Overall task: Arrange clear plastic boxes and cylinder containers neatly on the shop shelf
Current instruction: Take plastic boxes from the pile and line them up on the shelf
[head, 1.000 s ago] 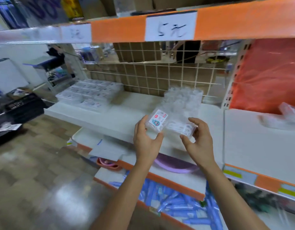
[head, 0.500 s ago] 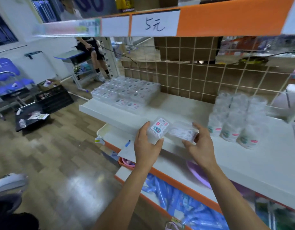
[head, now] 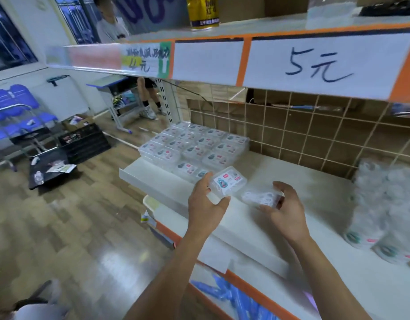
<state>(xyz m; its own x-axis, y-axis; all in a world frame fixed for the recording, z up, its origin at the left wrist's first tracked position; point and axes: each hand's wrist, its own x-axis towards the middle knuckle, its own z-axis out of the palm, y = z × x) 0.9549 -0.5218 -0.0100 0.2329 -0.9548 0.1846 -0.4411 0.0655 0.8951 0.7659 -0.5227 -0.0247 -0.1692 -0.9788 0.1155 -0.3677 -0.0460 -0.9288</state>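
— White shelf (head: 291,172) under your arms; what do the hands hold?
— My left hand (head: 206,204) pinches a labelled clear box (head: 227,181), just in front of the stacked boxes (head: 194,146); my right hand (head: 284,211) curls round a second box (head: 260,198) beside it; cylinder containers (head: 384,204) stand far right.

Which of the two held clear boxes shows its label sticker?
The clear box in the left hand: its sticker faces up. The other box, in the right hand, shows only white contents.
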